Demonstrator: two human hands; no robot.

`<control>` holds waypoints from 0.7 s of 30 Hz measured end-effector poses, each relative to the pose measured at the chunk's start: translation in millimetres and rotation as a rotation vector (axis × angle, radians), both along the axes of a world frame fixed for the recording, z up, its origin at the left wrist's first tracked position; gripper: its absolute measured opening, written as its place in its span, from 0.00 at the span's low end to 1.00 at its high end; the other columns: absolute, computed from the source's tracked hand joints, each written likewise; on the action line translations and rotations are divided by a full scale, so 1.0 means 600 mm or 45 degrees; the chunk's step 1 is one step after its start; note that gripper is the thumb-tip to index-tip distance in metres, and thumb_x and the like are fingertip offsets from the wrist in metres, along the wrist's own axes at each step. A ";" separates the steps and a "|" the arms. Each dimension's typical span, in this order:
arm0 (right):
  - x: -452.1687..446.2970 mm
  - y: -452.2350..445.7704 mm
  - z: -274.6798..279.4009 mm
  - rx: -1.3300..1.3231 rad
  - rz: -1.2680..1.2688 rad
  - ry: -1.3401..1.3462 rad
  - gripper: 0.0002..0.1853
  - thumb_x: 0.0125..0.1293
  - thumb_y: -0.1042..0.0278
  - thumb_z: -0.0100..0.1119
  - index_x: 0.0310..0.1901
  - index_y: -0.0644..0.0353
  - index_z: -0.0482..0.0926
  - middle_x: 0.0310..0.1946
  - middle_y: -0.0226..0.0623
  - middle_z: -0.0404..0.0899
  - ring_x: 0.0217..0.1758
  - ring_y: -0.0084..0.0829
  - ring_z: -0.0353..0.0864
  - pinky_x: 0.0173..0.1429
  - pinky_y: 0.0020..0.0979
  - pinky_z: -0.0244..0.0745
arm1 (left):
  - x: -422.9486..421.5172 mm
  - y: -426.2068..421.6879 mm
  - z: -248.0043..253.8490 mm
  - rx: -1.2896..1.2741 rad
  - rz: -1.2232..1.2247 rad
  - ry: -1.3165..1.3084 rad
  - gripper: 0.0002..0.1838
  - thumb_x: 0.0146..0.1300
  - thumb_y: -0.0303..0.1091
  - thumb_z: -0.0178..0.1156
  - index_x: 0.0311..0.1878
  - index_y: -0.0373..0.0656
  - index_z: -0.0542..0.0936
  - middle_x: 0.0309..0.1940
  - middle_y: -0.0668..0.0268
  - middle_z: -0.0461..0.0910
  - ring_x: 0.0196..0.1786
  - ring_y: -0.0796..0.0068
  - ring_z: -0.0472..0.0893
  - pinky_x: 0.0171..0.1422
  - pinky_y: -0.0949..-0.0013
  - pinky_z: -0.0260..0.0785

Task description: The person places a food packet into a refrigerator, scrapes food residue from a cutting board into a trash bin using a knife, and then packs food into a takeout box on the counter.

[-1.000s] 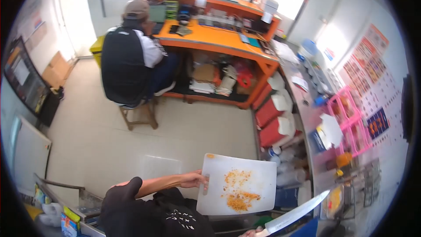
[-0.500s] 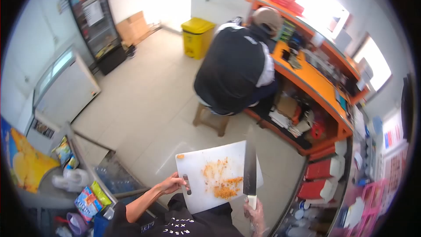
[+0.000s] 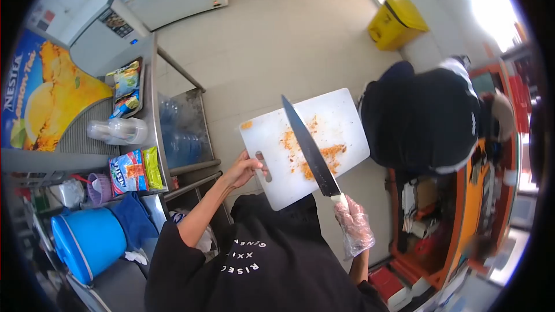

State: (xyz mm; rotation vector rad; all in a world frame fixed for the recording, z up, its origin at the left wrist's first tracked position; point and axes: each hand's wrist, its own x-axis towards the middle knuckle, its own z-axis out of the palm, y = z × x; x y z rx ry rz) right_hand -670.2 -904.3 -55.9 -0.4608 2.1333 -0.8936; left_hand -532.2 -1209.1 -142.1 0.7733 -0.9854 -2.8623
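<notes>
- Head view: from far off I see two hands. The left hand (image 3: 240, 171) is bare. Its fingers are curled through the slot of a white board (image 3: 350, 128), gripping it.
- The right hand (image 3: 354, 222) wears a clear plastic glove. It is closed around the white handle of a knife (image 3: 312, 153).
- I count one knife. It is long and thin. Its tip points up and a bit left, away from the person's body, and pokes past the board's far edge. I can't tell if the blade touches the board.
- I count one board, held up in front of the black shirt (image 3: 254, 266). Its long way runs left to right, with the right end tipped up the picture. The slot is at the left end.
- Orange crumbs (image 3: 334, 151) lie on the board, too many to count.
- To the left I see two snack-like packs (image 3: 128, 173) and one blue tub (image 3: 95, 242).
- To the right I see one other person (image 3: 422, 118), and farther up, one yellow bin (image 3: 396, 23).
</notes>
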 end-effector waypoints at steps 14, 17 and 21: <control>-0.406 -0.346 0.056 0.096 0.875 0.186 0.18 0.65 0.51 0.49 0.39 0.60 0.74 0.19 0.44 0.74 0.25 0.41 0.75 0.33 0.37 0.68 | -0.269 -0.188 0.010 -0.107 0.300 -0.003 0.26 0.50 0.21 0.57 0.54 0.38 0.63 0.45 0.61 0.74 0.41 0.72 0.79 0.41 0.70 0.74; -0.472 -0.400 0.046 0.186 0.852 0.118 0.20 0.65 0.48 0.47 0.40 0.60 0.74 0.22 0.45 0.76 0.30 0.45 0.77 0.37 0.42 0.68 | -0.342 -0.253 0.005 -0.136 0.295 0.004 0.26 0.50 0.21 0.56 0.54 0.38 0.63 0.45 0.61 0.74 0.40 0.72 0.78 0.42 0.69 0.74; -0.551 -0.461 0.026 0.206 0.774 0.121 0.20 0.65 0.48 0.48 0.40 0.59 0.74 0.24 0.47 0.77 0.32 0.48 0.77 0.38 0.43 0.69 | -0.438 -0.342 -0.018 -0.154 0.248 0.007 0.28 0.50 0.20 0.56 0.56 0.40 0.62 0.46 0.61 0.73 0.40 0.72 0.78 0.42 0.69 0.73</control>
